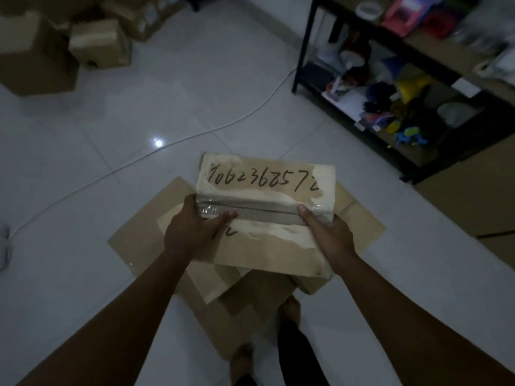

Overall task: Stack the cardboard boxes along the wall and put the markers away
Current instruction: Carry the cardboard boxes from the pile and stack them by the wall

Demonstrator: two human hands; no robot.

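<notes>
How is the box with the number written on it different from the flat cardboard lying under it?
The numbered box is held up by the left hand and right hand, while the flat cardboard lies on the floor. The numbered box is closed and full-bodied, wrapped in pale tape with handwritten digits; the flat cardboard is spread open, mostly plain brown, and covers more floor. Both are brown cardboard.

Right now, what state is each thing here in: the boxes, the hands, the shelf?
Taped cardboard box: held in both hands above the floor, top slit gaping, digits handwritten on the tape.
Left hand: grips the box's left end.
Right hand: grips the box's right end.
Flattened cardboard: lying on the floor beneath the box.
Cardboard box pile: jumbled at top left, not stacked neatly.
Black shelf unit: cluttered with mixed items.
White cable: trailing across the tiles.
</notes>
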